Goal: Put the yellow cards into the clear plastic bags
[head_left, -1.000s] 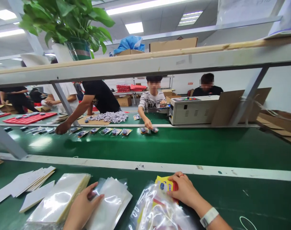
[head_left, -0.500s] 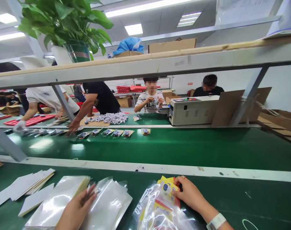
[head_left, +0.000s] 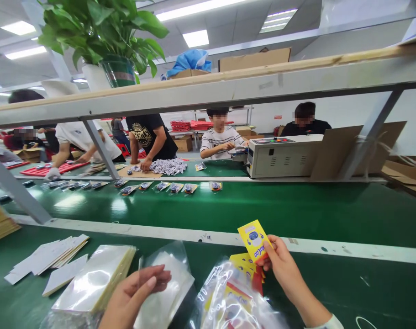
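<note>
My right hand [head_left: 282,268] holds a yellow printed card [head_left: 255,239] raised above a stack of yellow cards [head_left: 244,264] that lies partly inside a large clear plastic bag [head_left: 228,301]. My left hand [head_left: 132,294] pinches one clear plastic sleeve [head_left: 161,260], lifted off a pile of sleeves [head_left: 163,301]. A second pile of clear sleeves [head_left: 98,278] lies just to the left. Both hands are over the green bench [head_left: 348,283] near its front edge.
White cards [head_left: 48,256] are fanned out at the left. Beyond a white rail runs a green conveyor belt [head_left: 279,210] carrying a row of small packed items [head_left: 160,187]. Several people work on its far side beside a beige machine [head_left: 283,157]. A shelf with a potted plant [head_left: 105,41] spans overhead.
My right hand has lifted one yellow card up off the stack. My left hand has picked up a clear sleeve from the pile. The items on the belt have drifted left.
</note>
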{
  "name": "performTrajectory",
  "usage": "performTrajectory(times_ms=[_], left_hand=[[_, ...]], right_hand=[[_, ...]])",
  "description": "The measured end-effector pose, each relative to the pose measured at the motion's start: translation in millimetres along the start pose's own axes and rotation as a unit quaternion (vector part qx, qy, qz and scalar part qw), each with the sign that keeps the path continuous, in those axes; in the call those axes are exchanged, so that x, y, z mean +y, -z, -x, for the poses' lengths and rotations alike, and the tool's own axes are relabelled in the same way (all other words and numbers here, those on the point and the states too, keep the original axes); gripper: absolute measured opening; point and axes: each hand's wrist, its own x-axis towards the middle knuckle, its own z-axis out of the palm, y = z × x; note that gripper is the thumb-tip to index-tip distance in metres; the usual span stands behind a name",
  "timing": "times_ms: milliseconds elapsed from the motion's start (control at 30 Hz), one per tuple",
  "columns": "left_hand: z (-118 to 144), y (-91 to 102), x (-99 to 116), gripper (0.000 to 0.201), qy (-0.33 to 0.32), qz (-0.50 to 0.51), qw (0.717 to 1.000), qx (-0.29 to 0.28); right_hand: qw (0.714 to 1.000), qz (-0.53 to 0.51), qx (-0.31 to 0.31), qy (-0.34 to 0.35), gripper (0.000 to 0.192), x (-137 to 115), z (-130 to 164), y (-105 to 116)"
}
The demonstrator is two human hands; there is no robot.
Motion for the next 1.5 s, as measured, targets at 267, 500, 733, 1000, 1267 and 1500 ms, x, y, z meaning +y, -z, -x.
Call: performTrajectory(times_ms=[267,500,733,1000,1267,1500], left_hand=[[8.8,-33.7,-6.0,0.038,0.0,0.054,0.997,-0.052],[20.5,-56.4,2.8,0.043,0.058,0.175,0.982,-0.042],[23.2,-58.3,0.9,0.029,-0.049,-0.05,0.998,0.005],[23.1,-59.6,-7.3,0.032,-0.156,-0.121,0.98,0.0],[21.9,-54.0,-12.9,0.029,-0.202,-0.136,0.97,-0.016],[20.9,-50.9,-11.1,0.011,-0.25,-0.175,0.949,-0.074]], right_hand=[[0.968,-0.198,-0.119,-0.095,0.037,-33.3,45.4,-35.0],[0.934,-0.314,-0.142,-0.091,0.044,-53.8,54.7,-32.9],[0.97,-0.219,-0.05,0.094,0.026,-63.6,58.8,-29.6],[0.924,-0.016,-0.032,0.38,0.018,-63.2,62.3,-37.0],[0.829,0.125,-0.127,0.53,0.037,-79.4,59.5,-33.9],[0.774,0.212,-0.215,0.557,0.035,-86.6,59.3,-48.3]])
